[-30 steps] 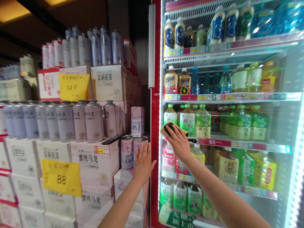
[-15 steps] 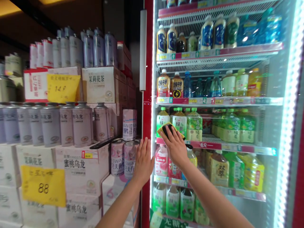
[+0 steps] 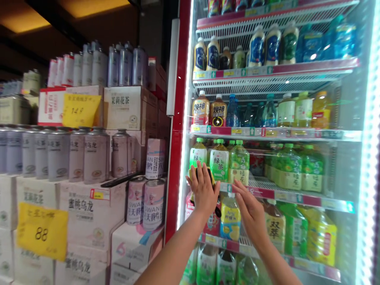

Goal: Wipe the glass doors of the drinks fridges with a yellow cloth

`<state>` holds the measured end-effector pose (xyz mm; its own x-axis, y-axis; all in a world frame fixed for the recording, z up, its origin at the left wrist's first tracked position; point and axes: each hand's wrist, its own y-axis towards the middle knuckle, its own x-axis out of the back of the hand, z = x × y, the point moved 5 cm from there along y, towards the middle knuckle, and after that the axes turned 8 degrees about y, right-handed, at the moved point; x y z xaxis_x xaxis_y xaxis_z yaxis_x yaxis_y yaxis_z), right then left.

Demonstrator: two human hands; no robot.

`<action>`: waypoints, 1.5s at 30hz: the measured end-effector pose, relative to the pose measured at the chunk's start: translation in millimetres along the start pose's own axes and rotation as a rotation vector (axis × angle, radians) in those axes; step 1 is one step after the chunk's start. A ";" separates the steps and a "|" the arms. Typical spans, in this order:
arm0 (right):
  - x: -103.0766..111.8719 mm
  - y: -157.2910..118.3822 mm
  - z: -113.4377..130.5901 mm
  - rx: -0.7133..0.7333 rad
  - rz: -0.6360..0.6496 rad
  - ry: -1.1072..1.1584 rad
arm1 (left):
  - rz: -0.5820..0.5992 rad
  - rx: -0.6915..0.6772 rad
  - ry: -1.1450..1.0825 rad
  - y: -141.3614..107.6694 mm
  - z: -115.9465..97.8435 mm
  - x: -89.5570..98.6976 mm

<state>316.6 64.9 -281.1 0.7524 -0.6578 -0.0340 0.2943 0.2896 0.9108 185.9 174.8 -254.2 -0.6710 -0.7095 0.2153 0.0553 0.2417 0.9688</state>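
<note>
My left hand [image 3: 204, 192] lies flat on a black and yellow cleaning cloth [image 3: 211, 175], pressing it to the glass door of a lit drinks fridge. Most of the cloth is hidden under the fingers; a dark loop hangs below it. Green tea bottles [image 3: 219, 160] stand behind the glass there. To the right, my right hand [image 3: 252, 213] is empty, its fingers stretched out toward the glass. Its fingertips are in front of a pink shelf edge [image 3: 264, 192]; whether they touch the glass I cannot tell.
A red door frame [image 3: 175, 158] with a pale vertical handle [image 3: 173, 67] runs along the left of the glass. Beside it stand stacked drink cartons [image 3: 89, 213], cans [image 3: 154, 204] and yellow price signs [image 3: 43, 231]. Shelves of bottles fill the fridge.
The cloth has passed from my right hand to my left. My left hand has moved right from the frame onto the glass; my right hand has shifted right and down, off the cloth.
</note>
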 end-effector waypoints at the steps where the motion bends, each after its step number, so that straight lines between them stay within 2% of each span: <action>1: 9.6 -4.5 -1.4 0.049 0.014 -0.062 | -0.057 -0.006 0.038 -1.8 -1.5 -1.4; 4: 31.2 -18.2 -1.9 0.184 0.042 -0.210 | -0.178 -0.016 0.085 -19.4 -4.1 -0.4; 6: 40.9 -23.9 -0.2 0.237 0.065 -0.280 | -0.166 -0.039 0.119 -33.8 -4.2 0.7; 9: 53.9 -24.3 4.2 0.291 0.119 -0.347 | -0.091 -0.160 0.185 -42.6 2.3 4.1; 12: 70.0 -16.4 9.8 0.352 0.152 -0.385 | -0.075 -0.266 0.205 -27.1 19.4 10.8; 13: 75.6 -12.8 11.2 0.372 0.153 -0.396 | -0.082 -0.253 0.206 -17.7 25.5 12.7; 15: 85.4 -6.1 13.0 0.409 0.146 -0.415 | -0.104 -0.154 0.181 0.4 32.1 14.4; 17: 91.3 -1.6 12.1 0.435 0.140 -0.436 | -0.142 -0.040 0.139 7.4 25.2 13.2; 19: 92.6 -0.8 9.1 0.461 0.146 -0.473 | -0.174 -0.017 0.105 -2.6 6.1 8.5; 22: 89.3 -6.2 2.1 0.521 0.198 -0.577 | -0.154 -0.230 0.112 -39.9 -22.2 -2.3; 25: 88.5 -13.6 -7.3 0.557 0.268 -0.719 | -0.126 -0.378 0.143 -65.5 -16.9 -5.0; 27: 91.7 -16.0 -14.9 0.534 0.292 -0.802 | -0.099 -0.342 0.138 -55.9 -2.8 -2.2; 29: 95.9 -16.1 -22.9 0.493 0.304 -0.852 | -0.147 -0.130 0.105 -27.0 8.6 3.4; 30: 97.5 -15.8 -26.6 0.474 0.310 -0.865 | -0.180 -0.052 0.077 -10.7 6.6 4.8; 32: 99.2 -15.0 -33.2 0.447 0.325 -0.875 | -0.227 -0.007 0.044 15.9 -13.8 3.2; 34: 99.7 -14.4 -37.4 0.441 0.332 -0.869 | -0.213 -0.086 0.057 23.9 -45.5 -3.2; 36: 100.3 -13.9 -39.1 0.445 0.327 -0.856 | -0.161 -0.202 0.088 8.1 -69.0 -9.7; 37: 100.7 -13.7 -39.3 0.449 0.325 -0.852 | -0.133 -0.272 0.106 -6.6 -74.0 -11.5; 39: 101.8 -13.1 -38.7 0.452 0.324 -0.847 | -0.099 -0.416 0.157 -39.5 -69.2 -10.8; 41: 102.9 -12.2 -37.3 0.451 0.328 -0.841 | -0.111 -0.559 0.198 -62.4 -52.5 -5.0; 42: 103.4 -11.6 -36.4 0.449 0.330 -0.836 | -0.102 -0.560 0.206 -64.4 -41.3 -2.3; 45: 103.6 -10.3 -34.0 0.446 0.341 -0.830 | -0.109 -0.302 0.187 -35.1 -17.0 3.2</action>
<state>411.6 17.4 -308.0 0.0557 -0.9143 0.4011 -0.2365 0.3783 0.8950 194.4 152.8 -285.4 -0.5397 -0.8358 0.1007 0.2257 -0.0285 0.9738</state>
